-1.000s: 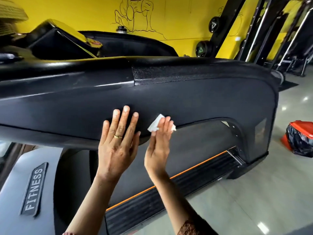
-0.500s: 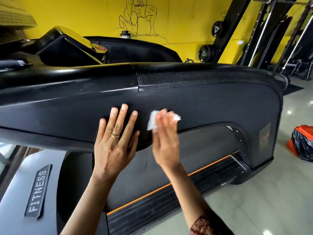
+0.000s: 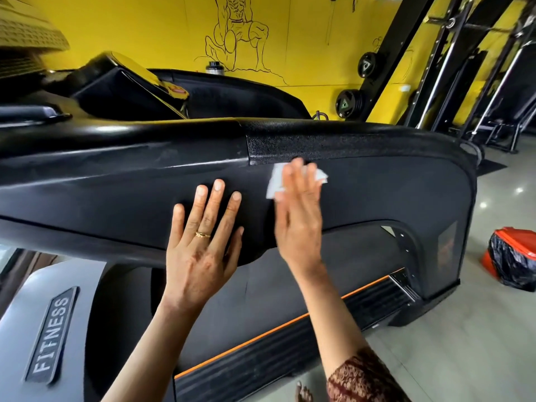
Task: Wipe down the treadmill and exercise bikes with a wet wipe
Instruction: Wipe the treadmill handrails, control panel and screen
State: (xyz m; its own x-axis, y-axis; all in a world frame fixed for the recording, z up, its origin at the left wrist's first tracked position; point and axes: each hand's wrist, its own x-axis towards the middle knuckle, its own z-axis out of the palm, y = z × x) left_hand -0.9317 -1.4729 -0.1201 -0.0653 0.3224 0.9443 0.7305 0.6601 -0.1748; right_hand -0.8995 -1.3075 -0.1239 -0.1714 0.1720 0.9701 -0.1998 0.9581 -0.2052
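So the right hand has slid the wet wipe higher up the treadmill side panel than half a second back; it's now just under the textured top strip; no clamped grip there, the fingers lie straight, pressing the wipe flat on the panel, white corners poking out either side; left hand hasn't budged, fingers spread flat on the panel just beside it, holding nothing.
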